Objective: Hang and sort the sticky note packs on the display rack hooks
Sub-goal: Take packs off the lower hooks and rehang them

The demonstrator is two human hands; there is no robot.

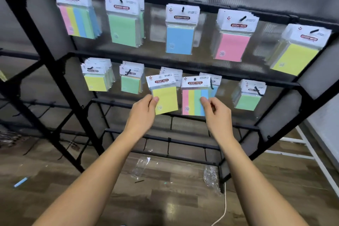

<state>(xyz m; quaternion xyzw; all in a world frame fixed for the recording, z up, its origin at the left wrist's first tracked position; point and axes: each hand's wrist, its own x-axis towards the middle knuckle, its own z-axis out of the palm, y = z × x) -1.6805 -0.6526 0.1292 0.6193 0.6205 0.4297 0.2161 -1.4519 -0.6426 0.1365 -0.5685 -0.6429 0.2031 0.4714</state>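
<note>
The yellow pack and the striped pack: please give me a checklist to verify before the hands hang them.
1. Left hand grips the yellow pack: ok.
2. Right hand pinches the striped pack: ok.
3. Striped pack's hang hole visible: ok.
4. Yellow pack's hang hole visible: cannot tell.
5. Matching yellow stack exists on the lower row: ok.
6. Striped pack already threaded on a hook: cannot tell.

Top-row packs (180,29) blurred, labels unreadable, display rack (55,71) cropped at frame edges
</note>
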